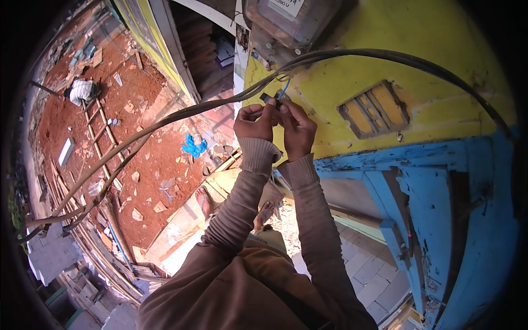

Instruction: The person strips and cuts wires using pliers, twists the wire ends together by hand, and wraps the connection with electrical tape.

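My left hand (256,121) and my right hand (297,130) are raised side by side against the yellow wall, fingertips nearly meeting. Between them is a small black piece (268,99), possibly tape or a connector; its exact kind is hard to make out. The left fingers are pinched on it, and the right thumb and fingers close on its other side. A thin blue wire (286,87) runs up from the fingertips. Thick dark cables (352,53) arch just above my hands. Over them an electricity meter (294,22) with a clear cover is fixed to the wall.
A vent block (374,110) is set in the yellow wall (445,93), above peeling blue woodwork (396,159). Below lie red soil (132,181) with rubble, a bamboo ladder (96,129) and a blue plastic bag (194,146). Another person (83,91) is at the far left.
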### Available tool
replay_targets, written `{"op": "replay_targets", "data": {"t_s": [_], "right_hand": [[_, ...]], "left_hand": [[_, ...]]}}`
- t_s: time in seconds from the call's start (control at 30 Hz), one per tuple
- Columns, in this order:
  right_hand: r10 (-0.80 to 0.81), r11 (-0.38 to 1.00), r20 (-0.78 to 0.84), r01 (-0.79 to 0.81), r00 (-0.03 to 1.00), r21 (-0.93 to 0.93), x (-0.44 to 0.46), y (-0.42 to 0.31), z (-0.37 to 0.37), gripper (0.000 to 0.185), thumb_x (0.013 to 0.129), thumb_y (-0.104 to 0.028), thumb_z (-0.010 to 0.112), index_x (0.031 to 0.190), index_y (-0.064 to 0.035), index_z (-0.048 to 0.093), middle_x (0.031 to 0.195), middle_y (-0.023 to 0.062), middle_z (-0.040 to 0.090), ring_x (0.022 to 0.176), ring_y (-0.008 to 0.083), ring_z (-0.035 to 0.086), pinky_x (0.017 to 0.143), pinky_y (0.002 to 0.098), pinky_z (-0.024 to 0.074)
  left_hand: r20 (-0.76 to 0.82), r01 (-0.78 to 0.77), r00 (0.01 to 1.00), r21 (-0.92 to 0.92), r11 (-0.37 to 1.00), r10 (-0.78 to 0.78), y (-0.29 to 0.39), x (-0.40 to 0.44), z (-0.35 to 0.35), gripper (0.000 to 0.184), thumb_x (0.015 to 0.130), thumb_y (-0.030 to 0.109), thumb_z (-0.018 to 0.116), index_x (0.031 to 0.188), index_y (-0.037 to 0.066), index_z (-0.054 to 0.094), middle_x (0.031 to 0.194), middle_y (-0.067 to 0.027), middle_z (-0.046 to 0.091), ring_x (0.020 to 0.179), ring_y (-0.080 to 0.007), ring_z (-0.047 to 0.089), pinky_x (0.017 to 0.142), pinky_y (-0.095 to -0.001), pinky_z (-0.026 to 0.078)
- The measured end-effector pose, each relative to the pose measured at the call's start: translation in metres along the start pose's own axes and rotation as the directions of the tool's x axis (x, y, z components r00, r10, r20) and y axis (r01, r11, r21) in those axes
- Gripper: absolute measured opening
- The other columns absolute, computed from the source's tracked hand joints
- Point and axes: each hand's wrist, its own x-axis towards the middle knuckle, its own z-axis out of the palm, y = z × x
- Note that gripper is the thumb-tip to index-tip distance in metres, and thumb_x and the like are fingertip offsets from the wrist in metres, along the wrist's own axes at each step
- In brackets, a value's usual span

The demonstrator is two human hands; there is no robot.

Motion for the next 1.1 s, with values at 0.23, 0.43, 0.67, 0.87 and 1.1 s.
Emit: {"op": "replay_targets", "data": {"t_s": [0.23, 0.43, 0.67, 0.87, 1.1], "right_hand": [[-0.18, 0.978, -0.016, 0.177, 0.984, -0.111, 0.008, 0.006, -0.006, 0.023, 0.092, -0.005, 0.065, 0.114, 0.0, 0.067, 0.103, 0.0103, 0.07, 0.083, 0.016, 0.068, 0.07, 0.0292, 0.0545], [-0.162, 0.842, -0.129, 0.069, 0.978, -0.535, -0.011, -0.043, -0.006, 0.015, 0.09, -0.009, 0.066, 0.102, -0.0014, 0.07, 0.077, 0.0106, 0.07, 0.067, 0.0226, 0.069, 0.062, 0.03, 0.0528], [-0.101, 0.431, 0.306, 0.319, 0.947, -0.844, 0.009, -0.099, 0.025, 0.027, 0.088, -0.031, 0.066, 0.095, -0.0052, 0.07, 0.078, 0.014, 0.071, 0.069, 0.0347, 0.069, 0.062, 0.0427, 0.0538], [0.026, 0.305, 0.268, 0.248, 0.963, -0.92, 0.019, -0.087, 0.037, 0.031, 0.083, -0.031, 0.068, 0.101, -0.0059, 0.069, 0.082, 0.0162, 0.071, 0.078, 0.0362, 0.069, 0.068, 0.0478, 0.0544], [-0.062, 0.323, 0.321, 0.323, 0.945, -0.89, 0.014, -0.092, 0.032, 0.034, 0.079, -0.024, 0.07, 0.108, -0.0058, 0.071, 0.074, 0.0175, 0.069, 0.067, 0.0358, 0.068, 0.062, 0.0442, 0.0541]], "left_hand": [[0.041, 0.004, 0.999, -0.123, 0.992, 0.001, 0.001, -0.003, 0.002, 0.048, 0.076, 0.014, 0.084, 0.108, -0.003, 0.052, 0.084, -0.0155, 0.072, 0.061, -0.0152, 0.065, 0.056, -0.0259, 0.051], [0.032, -0.021, 0.999, -0.168, 0.986, 0.027, 0.002, -0.005, 0.004, 0.048, 0.078, 0.01, 0.082, 0.113, -0.002, 0.051, 0.089, -0.0145, 0.072, 0.068, -0.0147, 0.066, 0.06, -0.0259, 0.052], [-0.002, -0.157, 0.987, -0.135, 0.978, 0.158, -0.014, -0.009, 0.003, 0.041, 0.082, 0.009, 0.078, 0.113, 0.002, 0.053, 0.09, -0.014, 0.072, 0.073, -0.0133, 0.067, 0.064, -0.024, 0.053], [0.009, -0.269, 0.962, -0.173, 0.947, 0.275, -0.03, -0.005, 0.003, 0.042, 0.08, 0.007, 0.08, 0.111, 0.003, 0.052, 0.089, -0.0109, 0.071, 0.074, -0.0126, 0.067, 0.065, -0.0252, 0.052], [-0.053, -0.405, 0.914, -0.048, 0.913, 0.402, -0.036, -0.014, 0.002, 0.044, 0.076, 0.008, 0.081, 0.108, 0.002, 0.051, 0.09, -0.0044, 0.068, 0.08, -0.0114, 0.066, 0.07, -0.0244, 0.052]]}}
